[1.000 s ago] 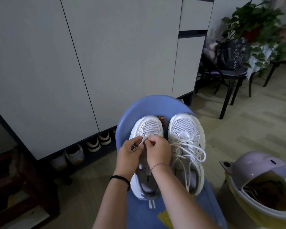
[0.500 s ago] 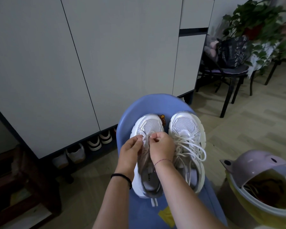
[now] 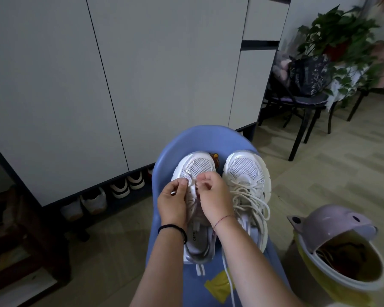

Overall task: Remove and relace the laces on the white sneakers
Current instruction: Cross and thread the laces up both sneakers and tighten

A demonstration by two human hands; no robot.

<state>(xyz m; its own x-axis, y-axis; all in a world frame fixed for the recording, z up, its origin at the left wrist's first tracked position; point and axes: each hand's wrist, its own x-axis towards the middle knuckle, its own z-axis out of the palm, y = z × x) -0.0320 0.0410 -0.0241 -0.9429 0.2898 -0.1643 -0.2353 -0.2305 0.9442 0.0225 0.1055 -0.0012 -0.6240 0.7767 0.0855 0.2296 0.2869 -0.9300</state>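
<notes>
Pale grey cupboard doors (image 3: 164,74) fill the upper left and centre of the frame, with a row of shoes (image 3: 120,189) tucked in the gap beneath them. A blue plastic seat (image 3: 200,138) stands at lower centre and carries both white sneakers side by side, toes pointing away from the person. At lower right sits a yellow bin (image 3: 350,282) with its lilac lid (image 3: 333,222) tipped open.

The right-side sneaker (image 3: 244,169) is threaded with a loose lace (image 3: 248,196) that loops slackly over its tongue; one end trails down across the seat. The left-side sneaker (image 3: 197,167) lies under both hands, its mesh toe and heel showing.

The left hand (image 3: 173,202) and right hand (image 3: 215,198) meet just behind that toe, fingers curled, each pinching a short white lace (image 3: 192,182) between thumb and forefinger.
</notes>
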